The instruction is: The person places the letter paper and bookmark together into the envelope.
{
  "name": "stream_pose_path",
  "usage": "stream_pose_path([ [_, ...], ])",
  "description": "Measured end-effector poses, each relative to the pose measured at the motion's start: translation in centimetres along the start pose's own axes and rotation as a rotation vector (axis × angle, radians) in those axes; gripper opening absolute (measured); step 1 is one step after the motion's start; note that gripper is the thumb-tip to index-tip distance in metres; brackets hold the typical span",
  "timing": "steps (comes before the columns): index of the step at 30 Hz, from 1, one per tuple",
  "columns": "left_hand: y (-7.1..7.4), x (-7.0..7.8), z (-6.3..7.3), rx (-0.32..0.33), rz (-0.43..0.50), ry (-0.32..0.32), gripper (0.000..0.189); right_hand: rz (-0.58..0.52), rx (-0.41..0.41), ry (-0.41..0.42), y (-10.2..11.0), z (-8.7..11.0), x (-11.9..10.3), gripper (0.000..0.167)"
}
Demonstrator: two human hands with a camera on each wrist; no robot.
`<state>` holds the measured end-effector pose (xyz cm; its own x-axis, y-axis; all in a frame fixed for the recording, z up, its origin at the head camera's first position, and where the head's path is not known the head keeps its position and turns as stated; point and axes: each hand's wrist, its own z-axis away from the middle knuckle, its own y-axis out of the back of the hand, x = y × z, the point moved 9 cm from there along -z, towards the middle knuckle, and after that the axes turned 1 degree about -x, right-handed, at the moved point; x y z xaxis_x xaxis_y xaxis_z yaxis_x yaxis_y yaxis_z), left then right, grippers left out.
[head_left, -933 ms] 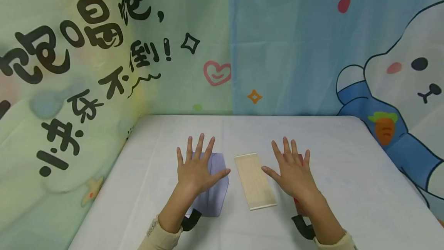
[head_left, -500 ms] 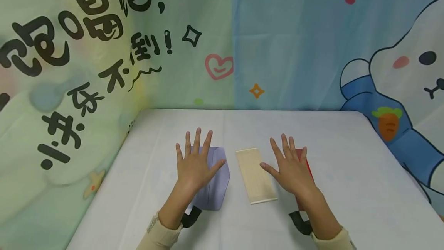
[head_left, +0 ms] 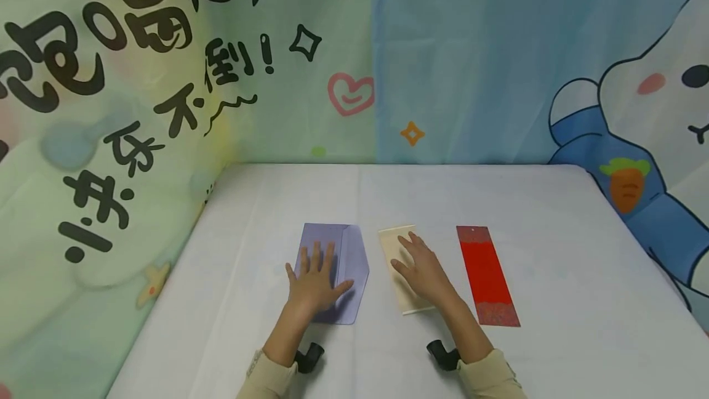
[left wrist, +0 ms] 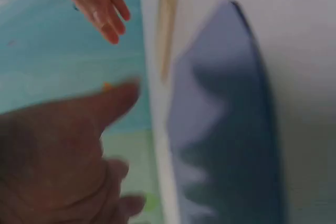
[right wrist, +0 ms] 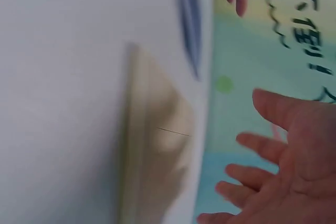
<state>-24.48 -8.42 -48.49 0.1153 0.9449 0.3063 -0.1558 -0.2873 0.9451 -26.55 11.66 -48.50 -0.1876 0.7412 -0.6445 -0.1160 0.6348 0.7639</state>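
My left hand [head_left: 312,291] hovers with fingers spread above a flat purple folded piece [head_left: 353,257] that resembles an envelope or folder. In the left wrist view its shadow falls on that purple piece [left wrist: 220,108], with a gap beneath the hand [left wrist: 58,156]. My right hand [head_left: 425,276] is held over a pale beige slatted-looking panel [head_left: 391,240], covering part of it. The right wrist view shows the fingers [right wrist: 254,176] loosely extended, apart from the beige panel [right wrist: 157,135]. Right of that hand lies a red strip [head_left: 487,273] with a small hole at its top.
All three flat things lie side by side on a white-covered table [head_left: 266,202]. Behind it hangs a printed cloth [head_left: 460,66] in blue and green with writing and a cartoon bear. A black wrist mount [head_left: 443,356] sits at the right wrist, another [head_left: 310,359] at the left.
My right hand has moved left from over the red strip to over the beige panel, uncovering the strip. My left hand has come nearer to me and lower in view. The head view has tilted down.
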Motion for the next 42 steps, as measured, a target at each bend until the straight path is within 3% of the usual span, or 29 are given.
stream_pose_path([
  [5, -2.4, -0.4, -0.2, -0.107, -0.059, -0.062, 0.087, 0.176, -0.088, 0.050, -3.1, 0.0, 0.7, 0.058],
  [9, -3.1, -0.6, 0.0, -0.113, -0.081, -0.047, 0.082, 0.254, -0.106, 0.039, -3.9, 0.4, 1.2, 0.055],
  [19, -4.1, 1.6, -0.1, -0.087, -0.127, -0.042, 0.074, 0.255, -0.082, -0.078, -2.4, 1.1, 3.0, 0.056],
  [25, -4.5, 2.2, -0.1, -0.086, -0.170, -0.026, 0.073, 0.207, -0.077, -0.078, -2.2, 1.2, 3.8, 0.056],
  [30, -4.4, 2.4, -0.3, -0.049, -0.167, -0.042, 0.074, 0.183, 0.006, -0.049, -1.8, 1.3, 2.6, 0.057],
  [37, -2.5, 1.1, -1.5, 0.152, -0.142, -0.121, 0.075, 0.096, 0.067, 0.035, -3.1, 1.0, -1.7, 0.062],
  [39, -2.1, 0.5, -1.9, 0.157, -0.147, -0.153, 0.075, 0.088, 0.064, 0.050, -3.8, 1.1, -2.4, 0.061],
  [42, -2.6, -0.1, -2.4, 0.098, -0.162, -0.201, 0.077, 0.138, 0.052, 0.065, -4.8, 1.1, -2.8, 0.058],
])
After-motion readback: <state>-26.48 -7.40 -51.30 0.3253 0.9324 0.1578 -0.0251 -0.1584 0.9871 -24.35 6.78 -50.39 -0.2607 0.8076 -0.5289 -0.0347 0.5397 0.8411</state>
